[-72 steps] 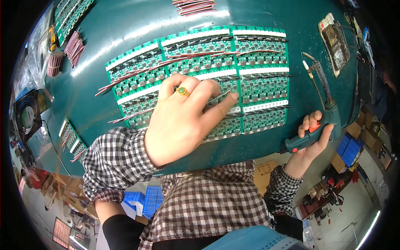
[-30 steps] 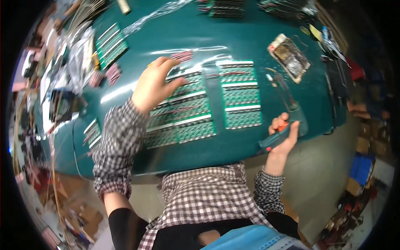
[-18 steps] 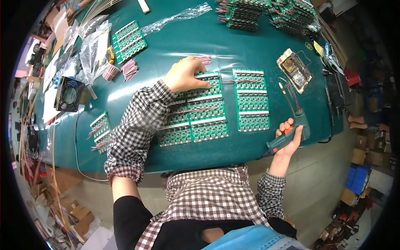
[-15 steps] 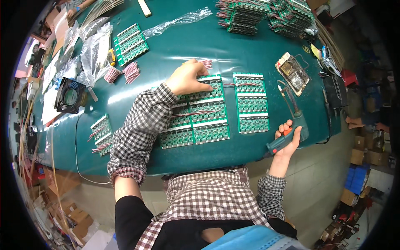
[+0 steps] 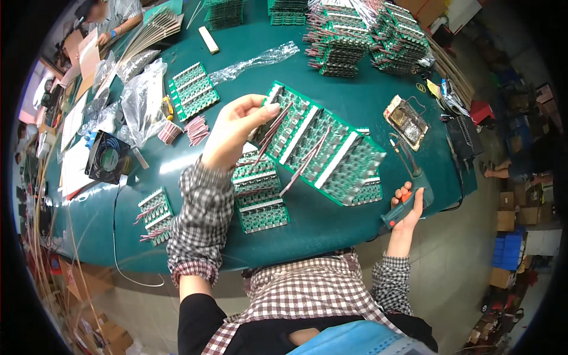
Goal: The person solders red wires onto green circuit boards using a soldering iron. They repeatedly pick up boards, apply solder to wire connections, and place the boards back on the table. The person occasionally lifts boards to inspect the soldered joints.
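My left hand [image 5: 231, 130] pinches a green circuit board panel [image 5: 331, 151] by its upper left corner, thumb on top. The panel is raised and tilted, with white strips across it and thin red and dark wires hanging from its face. Its lower right end is blurred. Beneath it, one board panel [image 5: 263, 216] lies on the table to the left; another board [image 5: 370, 192] is mostly covered. My right hand [image 5: 409, 207] grips a dark green soldering gun [image 5: 422, 190] with an orange trigger, its tip pointing away from me, near a metal solder tray [image 5: 407, 121].
Wired boards stand in tall stacks [image 5: 340, 41] at the back. A small fan [image 5: 108, 157], plastic bags [image 5: 145, 100], wire bundles [image 5: 196, 130] and a board with wires [image 5: 157, 216] are on the left. Another person's arm [image 5: 121, 28] shows at the far left.
My left hand has lifted a board panel off the table and tilted it rightward over the other boards. My right hand still holds the soldering gun. The view has shifted slightly.
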A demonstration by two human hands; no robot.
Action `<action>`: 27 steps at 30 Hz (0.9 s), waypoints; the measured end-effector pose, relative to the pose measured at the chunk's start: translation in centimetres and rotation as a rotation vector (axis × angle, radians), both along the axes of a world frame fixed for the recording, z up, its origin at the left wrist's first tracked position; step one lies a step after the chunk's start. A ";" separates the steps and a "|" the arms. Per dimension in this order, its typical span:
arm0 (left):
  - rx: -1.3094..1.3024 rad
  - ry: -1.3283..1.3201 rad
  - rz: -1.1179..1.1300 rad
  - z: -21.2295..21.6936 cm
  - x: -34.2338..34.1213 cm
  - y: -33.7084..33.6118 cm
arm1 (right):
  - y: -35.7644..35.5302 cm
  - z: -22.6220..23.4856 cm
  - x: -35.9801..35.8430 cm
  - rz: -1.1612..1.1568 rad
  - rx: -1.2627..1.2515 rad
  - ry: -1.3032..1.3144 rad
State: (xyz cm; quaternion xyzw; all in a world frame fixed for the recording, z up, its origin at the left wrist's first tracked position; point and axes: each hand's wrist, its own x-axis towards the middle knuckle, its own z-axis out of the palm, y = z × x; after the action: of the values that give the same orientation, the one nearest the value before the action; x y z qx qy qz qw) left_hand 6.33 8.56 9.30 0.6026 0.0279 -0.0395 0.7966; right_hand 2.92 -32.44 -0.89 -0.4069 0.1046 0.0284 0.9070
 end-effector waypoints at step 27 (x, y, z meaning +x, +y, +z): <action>-0.238 -0.176 0.092 5.6 -5.6 -3.7 | 0.8 0.4 0.3 -0.140 -0.094 0.015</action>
State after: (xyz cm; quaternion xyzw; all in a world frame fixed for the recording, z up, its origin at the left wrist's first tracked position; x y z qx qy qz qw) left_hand 0.72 4.87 14.93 0.5030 -0.0191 0.0470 0.8628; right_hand 3.18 -31.63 -0.52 -0.4405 0.1408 -0.0372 0.8859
